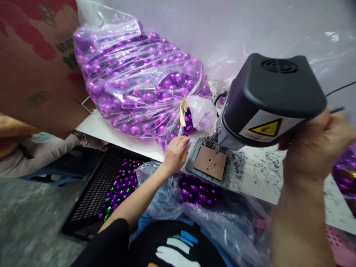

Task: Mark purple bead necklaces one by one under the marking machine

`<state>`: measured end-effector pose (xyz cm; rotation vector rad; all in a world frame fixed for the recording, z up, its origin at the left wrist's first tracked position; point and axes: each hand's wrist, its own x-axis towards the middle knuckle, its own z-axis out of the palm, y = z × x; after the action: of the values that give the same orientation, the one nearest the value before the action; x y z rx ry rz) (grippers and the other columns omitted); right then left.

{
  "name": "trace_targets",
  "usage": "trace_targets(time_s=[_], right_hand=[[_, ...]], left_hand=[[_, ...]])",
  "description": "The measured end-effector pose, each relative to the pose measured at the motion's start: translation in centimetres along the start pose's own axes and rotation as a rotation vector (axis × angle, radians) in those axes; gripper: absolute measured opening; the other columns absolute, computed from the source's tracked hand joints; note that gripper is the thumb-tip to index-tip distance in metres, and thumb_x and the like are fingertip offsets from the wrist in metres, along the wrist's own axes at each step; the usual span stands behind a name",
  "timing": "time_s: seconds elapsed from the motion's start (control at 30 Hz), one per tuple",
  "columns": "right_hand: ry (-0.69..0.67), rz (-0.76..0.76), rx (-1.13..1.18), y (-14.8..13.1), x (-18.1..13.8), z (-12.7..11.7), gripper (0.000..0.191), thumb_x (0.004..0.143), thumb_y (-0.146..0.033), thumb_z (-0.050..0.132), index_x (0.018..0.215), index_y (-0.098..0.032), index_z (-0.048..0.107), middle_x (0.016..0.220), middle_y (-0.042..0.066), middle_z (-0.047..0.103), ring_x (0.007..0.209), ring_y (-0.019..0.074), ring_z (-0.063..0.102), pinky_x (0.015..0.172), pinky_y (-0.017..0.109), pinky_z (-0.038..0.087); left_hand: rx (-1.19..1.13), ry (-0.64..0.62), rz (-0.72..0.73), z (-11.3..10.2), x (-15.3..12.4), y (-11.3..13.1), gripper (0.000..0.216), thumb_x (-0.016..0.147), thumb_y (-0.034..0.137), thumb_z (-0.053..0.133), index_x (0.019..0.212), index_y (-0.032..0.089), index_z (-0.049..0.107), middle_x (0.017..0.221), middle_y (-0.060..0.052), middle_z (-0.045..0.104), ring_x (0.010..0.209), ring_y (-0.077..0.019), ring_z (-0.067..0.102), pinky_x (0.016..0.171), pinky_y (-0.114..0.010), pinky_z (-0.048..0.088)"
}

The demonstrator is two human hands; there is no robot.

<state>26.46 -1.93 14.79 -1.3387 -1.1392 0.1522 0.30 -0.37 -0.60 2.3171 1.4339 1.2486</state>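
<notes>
Grey floor (pixel 30 222), white table (pixel 258 174) (speckled)

Yellow warning triangle on machine (pixel 274 98)

A white worktable (pixel 258 174), speckled with dark flecks, carries a tied clear bag of purple baubles (pixel 139 81) and a grey machine base (pixel 208 165) with its brown pad near the front edge.

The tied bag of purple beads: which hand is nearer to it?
Left. The left hand touches the tied bag of purple beads near its knot; the right hand is behind the black machine.
</notes>
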Motion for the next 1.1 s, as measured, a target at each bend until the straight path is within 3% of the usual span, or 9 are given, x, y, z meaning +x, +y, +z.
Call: trace_targets(time_s=[0.1,0.2,0.27,0.43,0.57,0.73,0.87,1.1], right_hand=[[-0.023,0.029,0.009,-0.1,0.0,0.0,0.067,0.078,-0.079,0.048,0.066,-0.014,0.039,0.046,-0.002,0.036,0.037,0.0112,0.041,0.032,0.023,0.025],[-0.026,0.058,-0.01,-0.4,-0.1,0.0,0.069,0.077,-0.082,0.047,0.067,-0.014,0.039,0.045,-0.001,0.036,0.038,0.0121,0.042,0.032,0.023,0.026],[-0.033,0.073,-0.045,-0.7,-0.2,0.0,0.069,0.077,-0.082,0.046,0.068,-0.014,0.041,0.045,0.0,0.037,0.038,0.0116,0.042,0.032,0.022,0.026],[-0.028,0.107,-0.057,-1.0,-0.2,0.0,0.068,0.076,-0.081,0.047,0.069,-0.013,0.044,0.046,0.001,0.04,0.037,0.0107,0.042,0.032,0.02,0.023],[-0.031,0.106,-0.042,-0.9,-0.2,0.0,0.067,0.076,-0.08,0.047,0.069,-0.013,0.043,0.047,0.001,0.041,0.038,0.0106,0.041,0.033,0.021,0.025],[-0.042,0.114,-0.035,-1.0,-0.3,0.0,0.068,0.075,-0.081,0.048,0.071,-0.013,0.044,0.048,0.001,0.042,0.039,0.0095,0.042,0.034,0.02,0.025],[-0.051,0.107,-0.024,-1.1,-0.4,0.0,0.069,0.074,-0.082,0.048,0.07,-0.013,0.042,0.046,0.0,0.039,0.038,0.0101,0.041,0.035,0.021,0.026],[-0.049,0.086,-0.014,-1.0,-0.3,0.0,0.071,0.073,-0.084,0.047,0.07,-0.013,0.042,0.05,0.001,0.041,0.038,0.0116,0.042,0.033,0.023,0.025]], left_hand=[[0.206,-0.266,-0.017,1.8,3.1,-1.2,0.037,0.084,0.017,0.063,0.121,0.016,0.062,0.123,-0.017,0.064,0.117,-0.0329,0.056,0.102,-0.05,0.041],[0.185,-0.344,-0.113,2.1,4.6,-2.6,0.044,0.075,0.015,0.073,0.118,0.015,0.064,0.111,-0.016,0.067,0.114,-0.035,0.057,0.101,-0.052,0.041],[-0.051,-0.32,-0.195,1.4,4.7,-2.6,0.051,0.073,0.021,0.078,0.121,0.016,0.062,0.113,-0.014,0.068,0.112,-0.0318,0.059,0.1,-0.048,0.044],[-1.014,-0.311,-0.486,-1.4,2.6,0.1,0.059,0.073,0.034,0.082,0.126,0.019,0.059,0.119,-0.01,0.069,0.106,-0.0222,0.065,0.093,-0.037,0.052],[-1.44,-0.386,-0.698,-2.2,0.8,2.1,0.059,0.068,0.03,0.086,0.122,0.02,0.063,0.12,-0.011,0.069,0.104,-0.0238,0.069,0.092,-0.038,0.053],[-1.687,-0.46,-0.807,-1.9,-0.9,2.6,0.054,0.078,0.029,0.079,0.128,0.022,0.06,0.122,-0.01,0.07,0.107,-0.0266,0.072,0.1,-0.042,0.051],[-1.821,-0.483,-0.943,-1.4,-2.1,2.6,0.037,0.092,0.033,0.061,0.123,0.012,0.062,0.128,-0.017,0.067,0.109,-0.0244,0.071,0.105,-0.039,0.048],[-1.932,-0.456,-1.073,-1.1,-3.6,2.6,0.046,0.098,0.041,0.049,0.127,0.006,0.059,0.122,-0.021,0.067,0.094,-0.0191,0.072,0.094,-0.032,0.052]])
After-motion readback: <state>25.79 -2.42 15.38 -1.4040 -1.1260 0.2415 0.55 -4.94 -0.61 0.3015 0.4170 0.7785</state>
